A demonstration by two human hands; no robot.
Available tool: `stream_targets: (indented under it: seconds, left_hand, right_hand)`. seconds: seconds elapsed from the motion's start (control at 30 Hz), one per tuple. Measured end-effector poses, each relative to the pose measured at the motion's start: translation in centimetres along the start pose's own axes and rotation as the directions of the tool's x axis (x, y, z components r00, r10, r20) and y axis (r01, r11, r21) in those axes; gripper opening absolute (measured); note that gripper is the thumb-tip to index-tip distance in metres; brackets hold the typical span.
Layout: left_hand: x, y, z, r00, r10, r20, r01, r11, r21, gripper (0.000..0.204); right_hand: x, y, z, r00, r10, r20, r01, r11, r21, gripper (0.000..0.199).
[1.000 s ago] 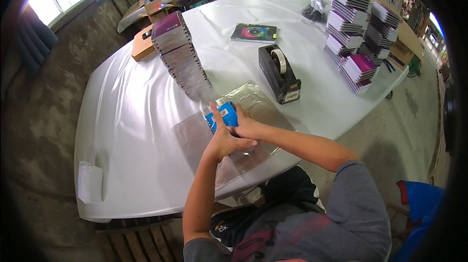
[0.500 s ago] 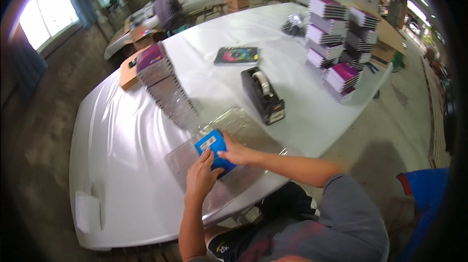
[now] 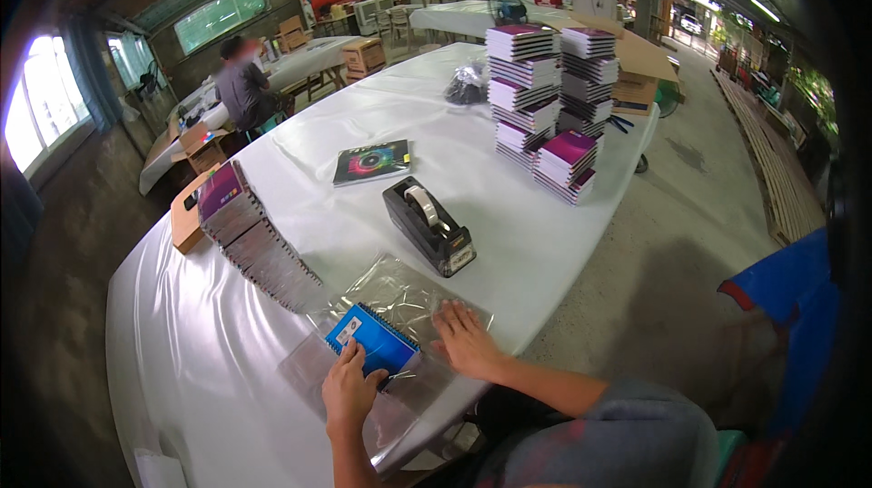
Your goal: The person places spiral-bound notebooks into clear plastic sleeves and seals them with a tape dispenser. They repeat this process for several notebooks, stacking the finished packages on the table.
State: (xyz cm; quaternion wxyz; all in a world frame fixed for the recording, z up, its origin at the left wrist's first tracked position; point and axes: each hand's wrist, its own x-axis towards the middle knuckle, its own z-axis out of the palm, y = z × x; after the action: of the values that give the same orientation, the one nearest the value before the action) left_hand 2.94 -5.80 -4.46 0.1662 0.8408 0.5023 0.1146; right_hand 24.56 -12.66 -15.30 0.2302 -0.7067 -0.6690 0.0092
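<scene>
Blue notebook (image 3: pixel 381 341) — left hand (image 3: pixel 351 388) touching its edge, fingers parted — right hand (image 3: pixel 467 343) flat beside.

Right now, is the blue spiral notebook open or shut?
Shut. The blue spiral notebook lies flat with its cover facing up and no pages spread open; the left hand touches it.

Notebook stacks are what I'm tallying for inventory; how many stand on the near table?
4: one lone stack at left; at right, a first tall stack, a second tall stack beside it, and a short stack in front. Others may be hidden behind.
</scene>
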Motion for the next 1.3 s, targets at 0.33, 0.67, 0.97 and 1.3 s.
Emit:
stream_targets:
  seconds: [0.33,0.67,0.97,1.3]
  left_hand:
    - [0.1,-0.6,-0.1,1.000,0.025,-0.004,-0.025,1.000,0.000,0.059]
    - [0.3,0.0,-0.5,0.999,0.050,-0.001,-0.050,0.999,0.008,0.060]
    - [0.2,-0.2,-0.3,0.998,0.069,-0.006,-0.069,0.996,0.060,0.071]
    - [1.3,2.9,-2.1,0.989,0.086,0.124,-0.100,0.989,0.112,0.108]
  right_hand:
    - [6.4,-0.3,-3.5,0.938,0.302,0.168,-0.311,0.528,0.790,0.084]
    - [9.4,3.6,-5.1,0.910,0.246,0.334,-0.400,0.310,0.862,0.065]
    - [9.9,2.3,-4.9,0.853,-0.017,0.522,-0.499,0.269,0.824,0.040]
    - [10.3,-4.3,-3.2,0.793,-0.197,0.576,-0.567,0.106,0.817,0.015]
